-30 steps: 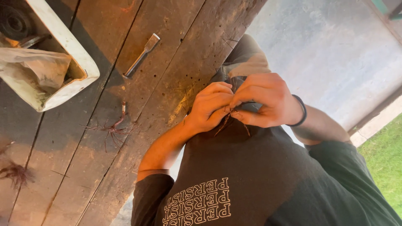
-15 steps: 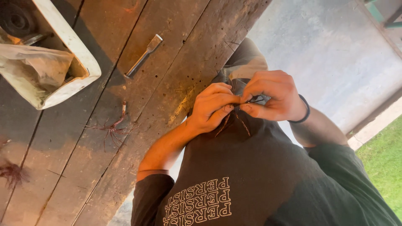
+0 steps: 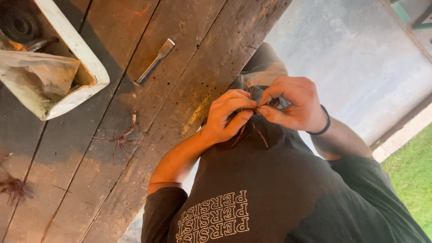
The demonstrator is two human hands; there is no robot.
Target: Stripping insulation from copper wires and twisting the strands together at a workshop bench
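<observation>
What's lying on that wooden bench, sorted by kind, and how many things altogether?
Flat metal chisel-like tool: 1
White rectangular tub with crumpled plastic bag inside: 1
Loose reddish-brown wire strand bundles on the planks: 2
Total: 4
A further thin wire bundle is pinched between the left hand and right hand, off the bench.

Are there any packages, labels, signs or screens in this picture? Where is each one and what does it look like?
Printed lettering: on the front of the person's dark shirt, bottom centre; pale outlined block letters in three stacked rows.
Crumpled plastic bag: inside the white tray at the upper left of the wooden table; whitish, translucent, wrinkled; no print can be made out.
No signs or screens in view.
</observation>
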